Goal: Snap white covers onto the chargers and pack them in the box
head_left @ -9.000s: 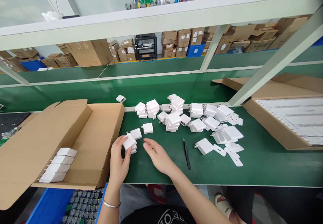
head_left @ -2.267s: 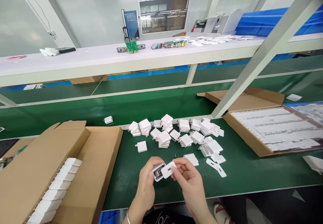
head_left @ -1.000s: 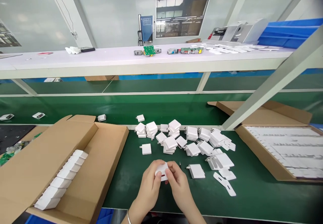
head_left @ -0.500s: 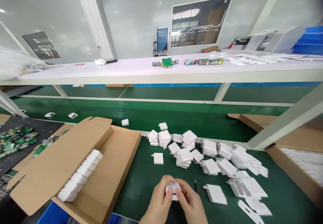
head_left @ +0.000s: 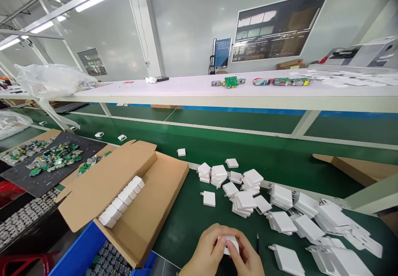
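Left hand (head_left: 207, 249), right hand (head_left: 248, 255): fingers closed on white block-shaped plastic casing (head_left: 233, 239), near front edge of green desk (head_left: 182, 230); grey wall (head_left: 186, 27) beyond

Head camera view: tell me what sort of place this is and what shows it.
Most likely an electronics assembly workshop: small green circuit boards lie heaped on a black mat, boxy white plug adapters cover part of a green worktop, and more sit in an open brown cardboard box.
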`<act>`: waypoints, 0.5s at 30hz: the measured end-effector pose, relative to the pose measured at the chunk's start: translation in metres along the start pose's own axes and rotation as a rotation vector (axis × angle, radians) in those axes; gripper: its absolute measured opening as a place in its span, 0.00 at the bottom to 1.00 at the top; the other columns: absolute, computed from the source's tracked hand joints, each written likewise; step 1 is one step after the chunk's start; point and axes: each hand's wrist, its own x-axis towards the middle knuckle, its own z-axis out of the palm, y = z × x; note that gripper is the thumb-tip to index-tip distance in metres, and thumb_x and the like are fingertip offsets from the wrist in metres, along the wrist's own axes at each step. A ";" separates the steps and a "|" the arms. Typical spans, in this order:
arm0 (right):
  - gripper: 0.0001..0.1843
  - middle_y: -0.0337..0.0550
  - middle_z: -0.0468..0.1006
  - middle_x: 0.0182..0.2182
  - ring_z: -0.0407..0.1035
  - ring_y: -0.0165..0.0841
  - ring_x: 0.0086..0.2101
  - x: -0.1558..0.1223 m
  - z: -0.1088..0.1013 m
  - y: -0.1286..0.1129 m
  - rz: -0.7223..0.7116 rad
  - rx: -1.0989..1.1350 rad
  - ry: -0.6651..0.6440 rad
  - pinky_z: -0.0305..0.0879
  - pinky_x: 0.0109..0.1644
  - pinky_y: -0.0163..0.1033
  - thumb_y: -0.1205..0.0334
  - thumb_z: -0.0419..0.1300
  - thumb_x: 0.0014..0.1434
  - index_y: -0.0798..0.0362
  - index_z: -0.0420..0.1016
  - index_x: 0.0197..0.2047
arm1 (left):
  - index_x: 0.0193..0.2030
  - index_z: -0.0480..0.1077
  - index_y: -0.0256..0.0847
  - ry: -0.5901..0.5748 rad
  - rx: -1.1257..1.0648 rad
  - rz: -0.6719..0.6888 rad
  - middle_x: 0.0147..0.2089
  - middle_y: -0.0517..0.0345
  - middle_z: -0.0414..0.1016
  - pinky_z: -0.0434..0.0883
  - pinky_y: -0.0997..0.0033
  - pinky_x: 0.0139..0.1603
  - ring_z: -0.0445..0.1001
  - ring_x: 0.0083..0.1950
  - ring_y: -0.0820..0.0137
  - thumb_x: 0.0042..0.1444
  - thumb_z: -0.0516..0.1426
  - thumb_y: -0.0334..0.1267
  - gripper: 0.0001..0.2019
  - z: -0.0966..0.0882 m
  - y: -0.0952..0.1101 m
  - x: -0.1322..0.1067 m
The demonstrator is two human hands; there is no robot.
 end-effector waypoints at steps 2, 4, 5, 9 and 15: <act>0.25 0.53 0.82 0.49 0.79 0.47 0.47 -0.002 0.001 0.006 -0.018 0.002 0.018 0.78 0.49 0.41 0.39 0.62 0.65 0.51 0.79 0.53 | 0.63 0.75 0.47 -0.004 -0.030 0.001 0.60 0.48 0.77 0.68 0.61 0.63 0.74 0.59 0.60 0.75 0.48 0.51 0.22 0.000 -0.001 -0.004; 0.27 0.55 0.79 0.55 0.76 0.48 0.53 -0.003 0.002 0.013 -0.060 -0.001 0.055 0.77 0.53 0.43 0.40 0.63 0.65 0.50 0.77 0.58 | 0.69 0.68 0.48 0.012 -0.227 -0.061 0.62 0.46 0.73 0.67 0.59 0.62 0.72 0.60 0.60 0.74 0.45 0.57 0.26 0.000 -0.004 -0.006; 0.28 0.55 0.77 0.58 0.75 0.48 0.56 -0.004 0.003 0.015 -0.098 -0.004 0.071 0.76 0.54 0.43 0.40 0.63 0.65 0.49 0.75 0.60 | 0.70 0.66 0.47 0.026 -0.390 -0.110 0.60 0.45 0.74 0.69 0.59 0.58 0.73 0.57 0.60 0.73 0.44 0.61 0.29 -0.001 -0.005 -0.007; 0.26 0.53 0.71 0.62 0.69 0.47 0.61 -0.002 0.009 0.010 -0.299 -0.026 0.002 0.72 0.60 0.46 0.44 0.61 0.68 0.44 0.71 0.65 | 0.66 0.70 0.42 0.040 -0.866 -0.258 0.50 0.48 0.74 0.68 0.69 0.44 0.73 0.44 0.67 0.69 0.56 0.58 0.27 -0.011 -0.002 -0.006; 0.29 0.51 0.63 0.67 0.63 0.49 0.65 -0.001 0.020 -0.014 -0.393 -0.045 -0.102 0.69 0.63 0.49 0.38 0.53 0.72 0.38 0.67 0.70 | 0.69 0.70 0.44 -0.040 -1.001 -0.322 0.52 0.47 0.73 0.67 0.73 0.43 0.72 0.46 0.69 0.58 0.69 0.52 0.34 -0.020 0.014 -0.014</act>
